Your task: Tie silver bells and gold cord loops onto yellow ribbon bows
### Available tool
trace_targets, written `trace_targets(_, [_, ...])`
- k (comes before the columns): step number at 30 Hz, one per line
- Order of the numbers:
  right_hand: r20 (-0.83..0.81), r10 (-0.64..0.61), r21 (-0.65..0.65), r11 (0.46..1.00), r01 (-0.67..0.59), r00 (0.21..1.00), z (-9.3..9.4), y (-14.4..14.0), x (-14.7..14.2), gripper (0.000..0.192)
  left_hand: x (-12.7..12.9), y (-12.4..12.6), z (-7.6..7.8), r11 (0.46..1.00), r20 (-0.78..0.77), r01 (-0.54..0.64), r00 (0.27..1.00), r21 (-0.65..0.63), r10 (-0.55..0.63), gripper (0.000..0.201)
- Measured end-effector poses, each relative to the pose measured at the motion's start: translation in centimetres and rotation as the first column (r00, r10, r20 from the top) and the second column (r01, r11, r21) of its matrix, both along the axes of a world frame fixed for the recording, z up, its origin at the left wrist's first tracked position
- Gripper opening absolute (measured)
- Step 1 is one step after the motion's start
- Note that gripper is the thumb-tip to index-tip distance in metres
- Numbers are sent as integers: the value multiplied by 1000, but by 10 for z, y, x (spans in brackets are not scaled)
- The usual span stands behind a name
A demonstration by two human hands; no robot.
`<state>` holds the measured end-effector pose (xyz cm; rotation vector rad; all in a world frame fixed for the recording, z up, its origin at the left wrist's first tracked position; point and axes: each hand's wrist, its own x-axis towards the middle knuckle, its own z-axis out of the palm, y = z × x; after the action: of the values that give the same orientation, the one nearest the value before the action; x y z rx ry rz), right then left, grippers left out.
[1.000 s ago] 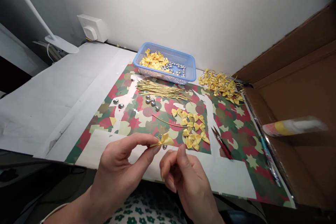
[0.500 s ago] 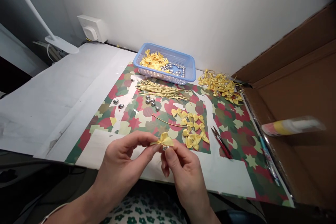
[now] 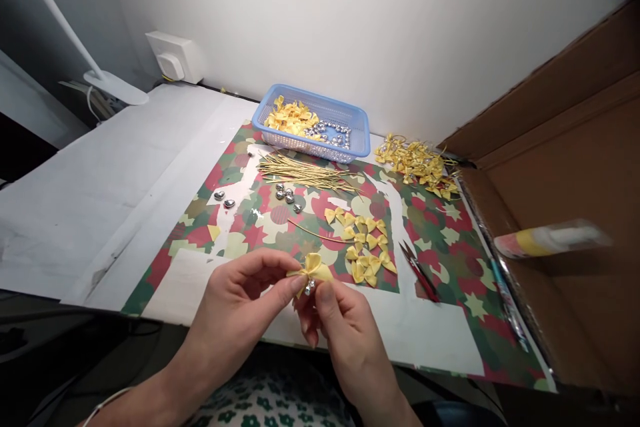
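A yellow ribbon bow [image 3: 313, 267] with a small silver bell [image 3: 310, 287] hanging below its middle is held between my two hands, over the near edge of the table. My left hand [image 3: 250, 300] pinches the bow's left side between thumb and fingers. On the other side, my right hand [image 3: 343, 317] is closed at the bow's right loop, its thumb beside the bell. A single gold tie [image 3: 320, 233] lies just beyond the hands. Several loose yellow bows [image 3: 370, 240] lie to the right, on the patterned sheet.
A blue basket [image 3: 310, 148] holds yellow bows and silver beads. In front are gold ties [image 3: 305, 173] and silver bells [image 3: 287, 195]. Red-handled scissors [image 3: 420, 273] lie right, below a pile of finished-looking bows [image 3: 417, 163]. A cardboard box [image 3: 560, 167] with a bottle [image 3: 545, 240] borders the right.
The bell now hangs more freely below the bow, as my right thumb and fingers have shifted off it toward the bow's right loop. The view has moved slightly.
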<state>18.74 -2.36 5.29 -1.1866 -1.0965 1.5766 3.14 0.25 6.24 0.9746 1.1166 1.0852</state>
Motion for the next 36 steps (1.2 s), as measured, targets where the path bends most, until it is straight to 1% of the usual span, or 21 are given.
trace_targets(1, [36,-8,23,1000,8,999,0,0,-1,51,0,0,0,1000,-12,-9,1000,7,9,7])
trace_targets(3, [153,-131,174,979,104,980,0,0,-2,34,1,-1,0,999,-35,-31,999,15,31,7])
trace_targets(5, [233,-295,388,902,190,927,-2,-3,-3,7,1,0,1,999,-46,-42,998,16,43,8])
trace_targets(6, [252,-352,470,859,204,902,-4,-4,-3,9,1,0,1,999,-47,-43,998,16,44,9])
trace_targets(7, [268,-378,522,830,196,886,-5,-6,-3,20,1,0,1,999,-43,-39,998,16,40,9])
trace_targets(8, [283,-378,543,821,177,882,-6,-7,-3,28,1,0,1,999,-36,-35,999,17,35,9])
trace_targets(10, [299,-331,508,849,145,895,-7,-9,-1,31,1,0,1,999,-15,-29,999,13,29,10])
trace_targets(14, [206,-250,336,926,171,946,-5,-5,6,16,2,0,1,1000,15,-8,1000,-21,8,8])
trace_targets(17, [159,-112,193,978,80,981,-2,0,10,38,3,0,1,999,37,10,999,-34,-9,7])
trace_targets(20, [75,-30,60,998,25,997,1,2,9,40,4,1,1,999,67,21,998,-29,-19,8])
trace_targets(22, [61,-67,74,995,63,996,0,2,6,30,4,1,1,999,58,9,998,-31,-8,7])
trace_targets(23, [93,-115,140,985,102,989,0,2,5,22,4,1,1,1000,45,-1,999,-31,3,7])
trace_targets(25, [206,-271,398,901,173,940,-2,-1,4,4,4,1,1,999,22,-21,1000,-26,22,5])
trace_targets(27, [290,-437,671,727,145,852,-5,-4,4,26,4,1,0,999,17,-32,999,-20,33,5])
trace_targets(28, [310,-488,753,649,102,816,-6,-6,5,36,4,1,0,999,21,-36,999,-16,37,6])
trace_targets(29, [321,-512,792,606,70,796,-7,-7,6,42,5,1,0,999,28,-39,999,-15,40,7])
trace_targets(30, [329,-512,792,608,64,794,-8,-8,7,42,5,1,0,999,38,-40,998,-14,40,8])
trace_targets(31, [321,-498,760,643,94,806,-9,-9,8,38,6,2,0,999,52,-39,998,-12,39,9])
trace_targets(32, [303,-465,694,706,142,831,-10,-9,9,30,6,2,1,999,67,-36,997,-10,37,9])
trace_targets(34, [226,-344,456,864,213,911,-11,-8,9,16,7,2,1,1000,86,-20,996,-14,21,10])
trace_targets(36, [78,-187,192,967,169,979,-10,-5,8,31,7,2,1,1000,84,-7,996,-18,8,9])
